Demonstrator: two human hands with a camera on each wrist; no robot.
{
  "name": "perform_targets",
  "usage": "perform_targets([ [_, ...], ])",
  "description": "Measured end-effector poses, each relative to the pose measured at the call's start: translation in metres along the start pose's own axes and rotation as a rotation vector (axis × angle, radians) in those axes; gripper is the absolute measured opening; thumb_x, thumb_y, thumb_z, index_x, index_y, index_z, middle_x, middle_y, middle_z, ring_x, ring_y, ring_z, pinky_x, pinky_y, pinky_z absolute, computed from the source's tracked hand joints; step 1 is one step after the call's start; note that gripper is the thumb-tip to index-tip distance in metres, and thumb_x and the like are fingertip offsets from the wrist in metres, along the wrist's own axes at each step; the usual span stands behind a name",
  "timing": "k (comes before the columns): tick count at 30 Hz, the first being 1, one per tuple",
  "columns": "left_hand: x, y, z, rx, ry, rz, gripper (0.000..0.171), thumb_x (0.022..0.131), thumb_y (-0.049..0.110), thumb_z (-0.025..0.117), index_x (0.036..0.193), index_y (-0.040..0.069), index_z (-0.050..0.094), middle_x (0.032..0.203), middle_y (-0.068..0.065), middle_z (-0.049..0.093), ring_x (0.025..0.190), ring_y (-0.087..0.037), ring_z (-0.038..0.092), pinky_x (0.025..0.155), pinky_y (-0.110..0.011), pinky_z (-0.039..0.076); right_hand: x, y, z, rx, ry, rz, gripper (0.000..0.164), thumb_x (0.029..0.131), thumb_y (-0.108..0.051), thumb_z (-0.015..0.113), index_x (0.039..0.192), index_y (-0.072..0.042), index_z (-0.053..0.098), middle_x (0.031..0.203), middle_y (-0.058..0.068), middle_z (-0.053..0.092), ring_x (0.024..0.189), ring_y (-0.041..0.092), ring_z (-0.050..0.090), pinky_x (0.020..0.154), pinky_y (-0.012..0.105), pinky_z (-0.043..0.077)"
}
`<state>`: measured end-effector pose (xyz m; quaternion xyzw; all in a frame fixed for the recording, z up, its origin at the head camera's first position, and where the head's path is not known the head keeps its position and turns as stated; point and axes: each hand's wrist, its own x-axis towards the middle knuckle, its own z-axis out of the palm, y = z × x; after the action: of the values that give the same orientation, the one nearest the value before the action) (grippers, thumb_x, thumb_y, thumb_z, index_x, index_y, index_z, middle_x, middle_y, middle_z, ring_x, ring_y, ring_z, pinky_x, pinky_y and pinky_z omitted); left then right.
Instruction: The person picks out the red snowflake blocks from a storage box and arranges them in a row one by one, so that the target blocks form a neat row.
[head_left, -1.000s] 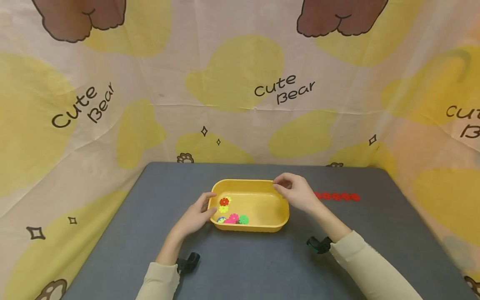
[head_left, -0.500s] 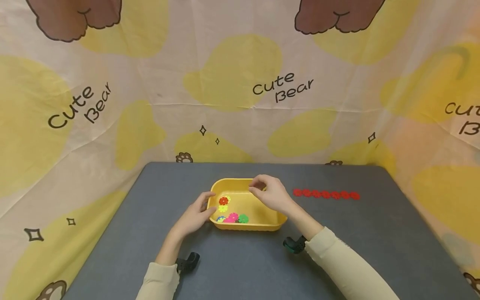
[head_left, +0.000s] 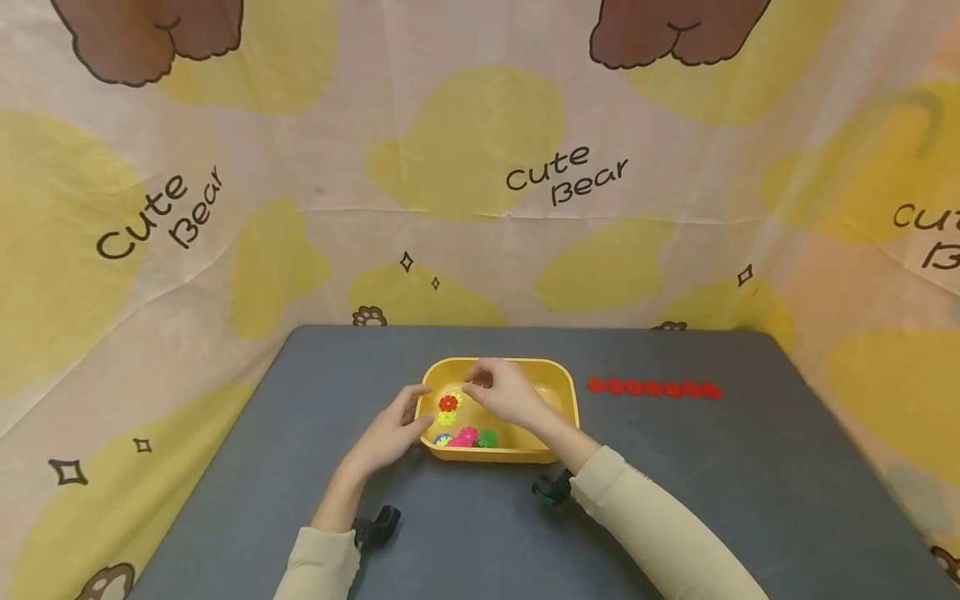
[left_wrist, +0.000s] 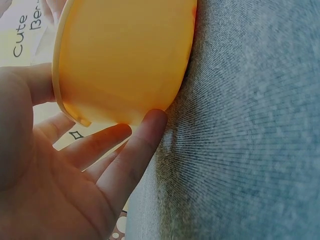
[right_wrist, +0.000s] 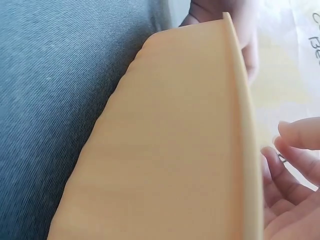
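My left hand [head_left: 390,429] holds the left end of a yellow plastic tray [head_left: 517,457]. In the left wrist view the thumb lies at the tray's rim and the other fingers rest along the outside of its end wall. My right hand [head_left: 510,396] hovers over the tray's middle, loosely bent fingers pointing left and nothing seen between them. Just left of its fingertips lie a red notched disc [head_left: 447,403] and yellow notched discs [head_left: 447,418] in the tray. Pink discs [head_left: 468,436] and a green disc [head_left: 487,438] gather by the near wall.
A row of several red notched discs [head_left: 653,388] lies on the grey table [head_left: 337,367] right of the tray. Behind the table hangs a printed cloth [head_left: 480,275]. Dark cameras [head_left: 378,525] are worn at both wrists.
My right hand has moved left from the tray's right rim to over its middle, uncovering the whole row of red discs. My left hand stays at the tray's left end.
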<state>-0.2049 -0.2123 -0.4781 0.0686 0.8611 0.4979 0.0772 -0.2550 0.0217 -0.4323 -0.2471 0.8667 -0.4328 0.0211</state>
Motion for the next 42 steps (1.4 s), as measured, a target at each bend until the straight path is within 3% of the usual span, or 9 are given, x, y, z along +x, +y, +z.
perform_targets([
  [11,0.0,-0.001,0.0,-0.022,0.001,0.005,0.05,0.102,0.023,0.063,0.147,0.016,0.043,0.157,-0.02,0.039,0.138,-0.041,0.047,0.09,-0.044,0.057,0.025,0.007,0.024,-0.076,-0.082,0.033,0.015,0.094,-0.017,0.072,0.105,-0.006,0.072,0.09,0.0,0.066,0.084,0.016,0.06,0.075,0.03,0.052],
  [20,0.003,-0.001,0.001,-0.013,-0.004,0.019,0.05,0.102,0.024,0.063,0.147,0.014,0.043,0.157,-0.021,0.039,0.137,-0.042,0.048,0.09,-0.044,0.057,0.031,0.018,0.042,-0.113,-0.159,0.078,0.016,0.092,-0.016,0.075,0.105,-0.006,0.072,0.091,0.001,0.065,0.081,0.016,0.059,0.073,0.03,0.051],
  [28,0.003,0.0,0.002,-0.041,-0.003,0.033,0.05,0.102,0.023,0.064,0.147,0.014,0.045,0.156,-0.021,0.041,0.136,-0.04,0.05,0.089,-0.044,0.057,0.035,0.021,0.048,-0.152,-0.194,0.139,0.021,0.091,-0.019,0.077,0.107,-0.006,0.072,0.092,0.002,0.063,0.083,0.019,0.057,0.074,0.03,0.052],
  [42,0.0,-0.003,0.001,-0.042,-0.001,0.027,0.051,0.102,0.022,0.063,0.148,0.012,0.043,0.156,-0.021,0.041,0.135,-0.039,0.051,0.088,-0.043,0.057,0.037,0.023,0.055,-0.188,-0.212,0.15,0.021,0.089,-0.015,0.079,0.106,-0.006,0.07,0.093,0.002,0.063,0.08,0.018,0.056,0.069,0.027,0.05],
])
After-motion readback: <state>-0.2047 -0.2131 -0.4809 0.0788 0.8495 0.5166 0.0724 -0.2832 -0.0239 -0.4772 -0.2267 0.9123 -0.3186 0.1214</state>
